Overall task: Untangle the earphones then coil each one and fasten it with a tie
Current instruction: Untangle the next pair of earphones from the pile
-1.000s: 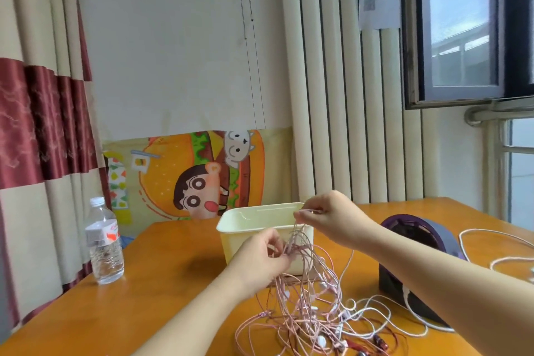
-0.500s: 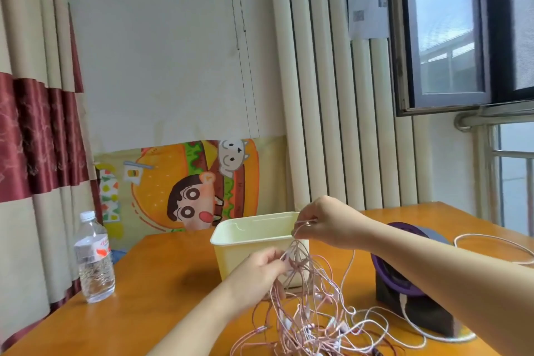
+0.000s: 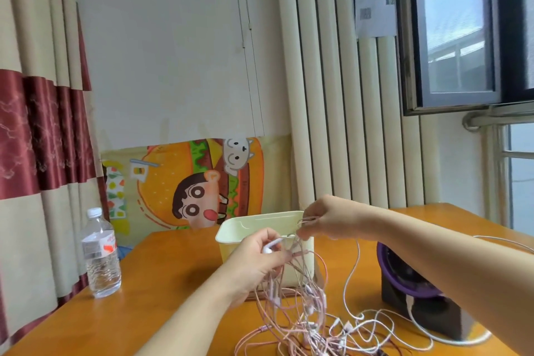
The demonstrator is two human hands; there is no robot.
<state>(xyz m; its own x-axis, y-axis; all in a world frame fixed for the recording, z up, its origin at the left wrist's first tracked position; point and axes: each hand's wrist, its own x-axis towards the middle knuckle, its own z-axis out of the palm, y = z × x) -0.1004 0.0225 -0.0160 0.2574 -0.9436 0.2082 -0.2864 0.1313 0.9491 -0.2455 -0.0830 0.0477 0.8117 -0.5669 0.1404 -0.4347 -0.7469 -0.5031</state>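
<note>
On the bottle (image 3: 99,254) at 9 o'clock the label shows red marks too blurred to read, and the paper (image 3: 372,6) taped up at 1 o'clock carries a dark code block and print too small to make out. The left hand (image 3: 257,260) pinches a white earbud (image 3: 270,248); the right hand (image 3: 323,220), at its 2 o'clock, pinches pink cords of the earphones (image 3: 300,315) by the bin (image 3: 239,230). The tangle hangs onto the table (image 3: 144,312) at 6 o'clock, cut off by the bottom edge.

Both hands are holding tangled earphones (image 3: 294,306) above the worktop (image 3: 161,306): left hand (image 3: 257,261) pinching an earbud, right hand (image 3: 320,218) pinching cords higher.
</note>
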